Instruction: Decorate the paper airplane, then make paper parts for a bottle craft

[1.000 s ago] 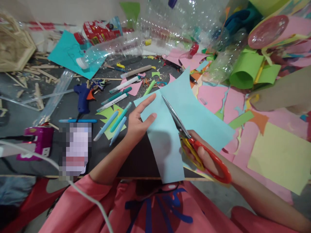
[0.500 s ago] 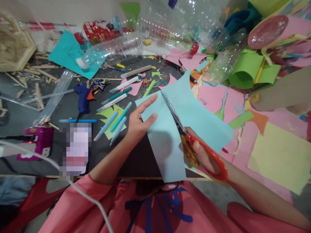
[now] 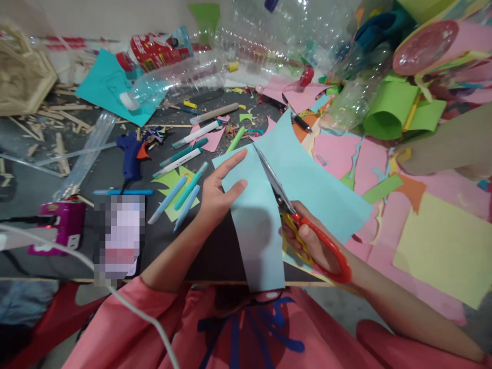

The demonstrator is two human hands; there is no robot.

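Note:
A sheet of light blue paper [image 3: 307,179] lies over the table's front part, cut from the near side into two parts. Its left strip [image 3: 257,241] hangs towards the table edge. My left hand [image 3: 219,195] holds that strip by its left edge, with index finger and thumb on top; the other fingers are hidden. Red and yellow handled scissors [image 3: 326,251] are in my right hand [image 3: 307,230], fingers in the loops. The blades look nearly closed, and their tips reach close to the paper's far edge, beside my left index finger.
Several markers [image 3: 192,187] and a blue glue gun [image 3: 130,156] lie left of the paper. A phone [image 3: 123,236] is near the front edge. Clear plastic bottles [image 3: 180,74] stand along the back. Pink paper scraps [image 3: 334,154] and rolled green paper [image 3: 388,110] crowd the right.
The near end of the cut strip has shifted left. My right hand and the scissors have moved slightly left, and the paper's far corner has dipped a little.

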